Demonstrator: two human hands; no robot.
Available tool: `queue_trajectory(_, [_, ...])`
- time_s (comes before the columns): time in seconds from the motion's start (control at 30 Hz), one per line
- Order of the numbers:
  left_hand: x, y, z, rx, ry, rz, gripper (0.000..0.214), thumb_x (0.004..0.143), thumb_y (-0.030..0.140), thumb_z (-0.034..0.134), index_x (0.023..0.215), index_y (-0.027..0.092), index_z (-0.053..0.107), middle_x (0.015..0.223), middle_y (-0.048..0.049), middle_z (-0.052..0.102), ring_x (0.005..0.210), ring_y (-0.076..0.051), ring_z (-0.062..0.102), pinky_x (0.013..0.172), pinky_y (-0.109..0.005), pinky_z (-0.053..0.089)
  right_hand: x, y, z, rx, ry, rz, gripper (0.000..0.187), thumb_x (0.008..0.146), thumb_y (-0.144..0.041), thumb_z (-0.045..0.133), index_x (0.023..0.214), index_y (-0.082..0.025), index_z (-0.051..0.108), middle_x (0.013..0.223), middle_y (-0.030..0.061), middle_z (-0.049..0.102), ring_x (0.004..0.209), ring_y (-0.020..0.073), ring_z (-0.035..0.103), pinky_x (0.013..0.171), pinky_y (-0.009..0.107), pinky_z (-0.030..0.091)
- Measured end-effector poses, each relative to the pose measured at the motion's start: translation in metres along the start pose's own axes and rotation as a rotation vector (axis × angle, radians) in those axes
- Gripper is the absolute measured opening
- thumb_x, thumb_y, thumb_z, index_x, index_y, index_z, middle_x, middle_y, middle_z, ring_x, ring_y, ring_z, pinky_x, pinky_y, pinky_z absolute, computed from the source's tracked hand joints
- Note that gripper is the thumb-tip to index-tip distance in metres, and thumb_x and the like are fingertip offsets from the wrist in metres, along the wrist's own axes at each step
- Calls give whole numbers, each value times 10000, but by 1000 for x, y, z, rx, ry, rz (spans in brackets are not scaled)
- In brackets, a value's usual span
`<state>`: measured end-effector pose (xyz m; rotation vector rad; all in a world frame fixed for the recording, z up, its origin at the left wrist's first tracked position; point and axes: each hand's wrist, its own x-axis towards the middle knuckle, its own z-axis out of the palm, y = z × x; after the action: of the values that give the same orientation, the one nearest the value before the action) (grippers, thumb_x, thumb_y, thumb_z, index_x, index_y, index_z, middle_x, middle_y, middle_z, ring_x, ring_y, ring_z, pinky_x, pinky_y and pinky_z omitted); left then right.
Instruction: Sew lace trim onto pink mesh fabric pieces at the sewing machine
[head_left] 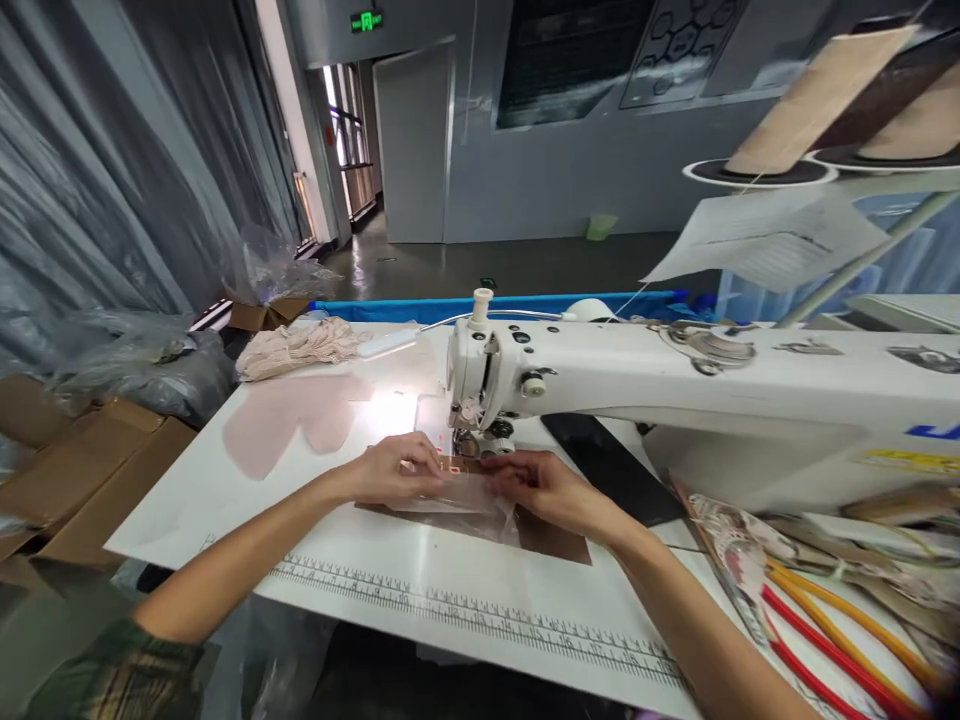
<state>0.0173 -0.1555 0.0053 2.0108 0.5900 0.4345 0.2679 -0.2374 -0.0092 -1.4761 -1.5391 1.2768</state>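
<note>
A white sewing machine (600, 375) stands on the table, its needle area just beyond my hands. My left hand (397, 467) is closed at the left edge of a thin, sheer piece of fabric (472, 502), fingertips close to the presser foot. My right hand (551, 490) pinches the same fabric on the right side, fingers bent. Under the fabric lies a flat brown sheet (559, 537), partly covered. The fingertips of both hands partly hide the fabric's edge near the needle.
Pale pink cut pieces (277, 420) and a bundle of beige fabric (300, 347) lie left. A black flat object (611, 465) rests under the machine arm. Scissors with red handles (814, 650) lie right, near thread cones (821, 100). A ruler strip (465, 610) lines the front edge.
</note>
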Motion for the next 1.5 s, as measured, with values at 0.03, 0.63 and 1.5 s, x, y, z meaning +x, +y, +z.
queue_trajectory(0.03, [0,-3,1,-74,67,-85,292,796,440,688,798,148,689,874,-70,664,742,-145,632,606,-222,480,3,-2,3,19,27,2,343,757,-443,667,970,-177,708,728,-1,669,706,175,602,667,294,456])
queue_trajectory(0.63, [1,-6,2,-1072,467,-270,408,627,302,890,728,129,534,1099,-157,695,979,-253,692,926,-394,530,1,-15,17,694,84,211,419,577,-459,887,779,-170,661,882,72,713,909,238,684,803,309,560])
queue_trajectory(1.5, [-57,38,8,-177,-64,-298,369,834,419,652,1075,186,498,830,-41,700,601,-169,679,448,-219,481,-47,-9,3,59,-66,136,499,706,-603,712,927,-168,609,723,34,668,555,139,606,462,230,413])
